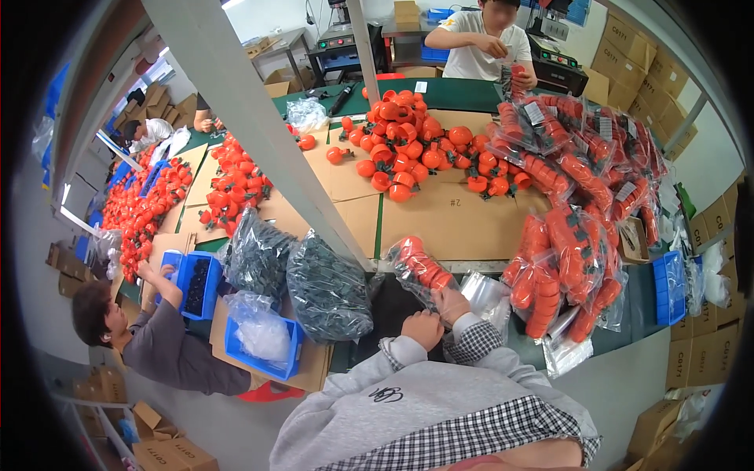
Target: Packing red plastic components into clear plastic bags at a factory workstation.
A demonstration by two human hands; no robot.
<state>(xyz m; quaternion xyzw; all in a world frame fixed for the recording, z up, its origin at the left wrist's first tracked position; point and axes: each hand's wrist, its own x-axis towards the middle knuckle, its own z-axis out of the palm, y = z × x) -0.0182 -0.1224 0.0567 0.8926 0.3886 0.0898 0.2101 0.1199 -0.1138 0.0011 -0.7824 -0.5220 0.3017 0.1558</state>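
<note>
Low centre of the frame, both hands pinch a clear bag of orange caps (420, 267) at the table (463, 235) edge: left hand (422, 328) fingers curled, right hand (451, 302) fingers closed on plastic; filled bags (565, 259) crowd the right.

Both hands sit tight at the near table edge. Left hand (422, 328): two bulging bags of dark parts (326, 286) just to its left, blocking that side. Right hand (450, 303): touching the clear bag of orange parts (420, 265) directly ahead; empty clear bags (487, 294) just right of it, then the heap of filled bags (569, 235) walls off the right. Only open lane: bare cardboard (455, 220) beyond the held bag, before the loose orange pile (412, 153). Slanted grey post (259, 133) crosses ahead-left.
</note>
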